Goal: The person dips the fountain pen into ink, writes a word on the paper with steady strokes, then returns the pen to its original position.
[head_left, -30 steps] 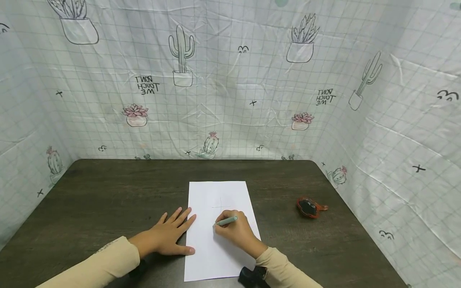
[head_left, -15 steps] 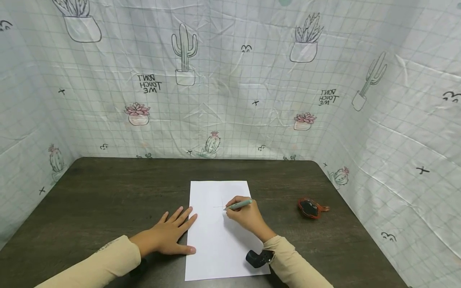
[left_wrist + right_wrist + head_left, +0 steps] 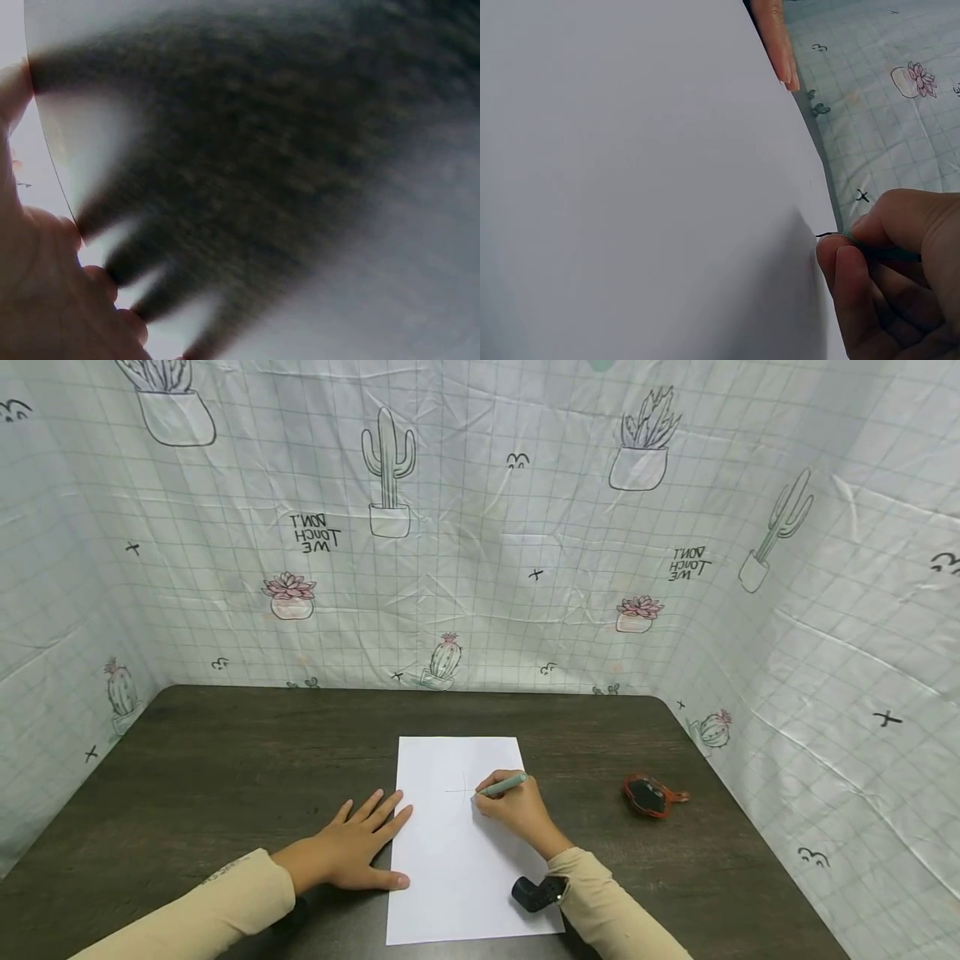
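A white sheet of paper [image 3: 442,877] lies on the dark table, with a thin drawn cross of two lines [image 3: 456,791] in its upper part. My right hand [image 3: 513,806] pinches a green pen [image 3: 504,785] at the right of the cross, its tip at or just above the paper. In the right wrist view, thumb and fingers curl round the pen [image 3: 889,253], mostly hidden by them. My left hand [image 3: 352,852] rests flat with spread fingers, their tips on the paper's left edge; the left wrist view shows this hand [image 3: 52,292] from the side.
Orange-rimmed dark sunglasses or a similar small object [image 3: 649,796] lie on the table [image 3: 247,760] to the right. A black device [image 3: 534,893] is strapped to the right wrist, over the paper. A cactus-print cloth [image 3: 480,543] hangs behind and at both sides.
My right hand has moved up and to the right with the pen, from below the cross to its right side. The left hand stays in place.
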### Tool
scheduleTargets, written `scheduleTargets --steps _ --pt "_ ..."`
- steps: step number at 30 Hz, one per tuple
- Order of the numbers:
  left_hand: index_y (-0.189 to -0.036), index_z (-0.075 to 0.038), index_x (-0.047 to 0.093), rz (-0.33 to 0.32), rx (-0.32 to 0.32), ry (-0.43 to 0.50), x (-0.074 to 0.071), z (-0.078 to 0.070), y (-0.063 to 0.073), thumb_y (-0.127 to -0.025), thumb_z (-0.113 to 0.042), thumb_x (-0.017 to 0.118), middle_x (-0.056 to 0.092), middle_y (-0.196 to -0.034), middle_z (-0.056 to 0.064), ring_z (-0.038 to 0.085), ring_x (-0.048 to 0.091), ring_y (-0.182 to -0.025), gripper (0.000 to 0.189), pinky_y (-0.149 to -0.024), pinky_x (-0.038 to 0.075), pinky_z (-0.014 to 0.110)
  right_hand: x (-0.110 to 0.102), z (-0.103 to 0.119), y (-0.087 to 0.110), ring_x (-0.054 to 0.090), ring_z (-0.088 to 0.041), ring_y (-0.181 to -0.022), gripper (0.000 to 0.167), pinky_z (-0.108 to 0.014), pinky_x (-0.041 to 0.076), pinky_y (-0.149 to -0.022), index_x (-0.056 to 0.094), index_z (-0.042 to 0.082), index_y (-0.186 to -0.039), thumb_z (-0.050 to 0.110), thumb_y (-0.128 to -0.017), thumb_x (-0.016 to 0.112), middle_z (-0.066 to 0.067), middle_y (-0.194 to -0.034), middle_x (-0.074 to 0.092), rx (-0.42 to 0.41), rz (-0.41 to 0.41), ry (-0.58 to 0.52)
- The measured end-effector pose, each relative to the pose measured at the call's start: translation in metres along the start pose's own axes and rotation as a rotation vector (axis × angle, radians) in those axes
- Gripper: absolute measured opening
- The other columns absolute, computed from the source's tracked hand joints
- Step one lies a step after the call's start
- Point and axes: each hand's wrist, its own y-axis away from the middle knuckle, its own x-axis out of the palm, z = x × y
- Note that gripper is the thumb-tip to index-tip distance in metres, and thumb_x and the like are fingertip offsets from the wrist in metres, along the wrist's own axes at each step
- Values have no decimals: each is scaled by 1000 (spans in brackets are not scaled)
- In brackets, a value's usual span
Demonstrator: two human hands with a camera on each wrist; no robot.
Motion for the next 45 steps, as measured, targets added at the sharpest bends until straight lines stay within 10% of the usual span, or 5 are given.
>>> scheduleTargets --steps 37,45 --pt "-155 -19 20 22 -6 -12 -4 -4 1 -82 -73 53 7 -162 8 36 6 -147 97 -109 8 67 -11 -3 20 39 1 -47 9 -17 36 -47 74 10 -73 2 -74 70 8 -60 65 -45 -21 37" --pt "-152 -12 28 -113 60 26 0 -4 -10 -79 -74 55 13 -159 14 40 3 -146 100 -109 10 67 -13 -1 21 41 -1 -49 6 -18 38 -48 74 7 -75 3 -75 69 5 -64 67 -32 1 33"
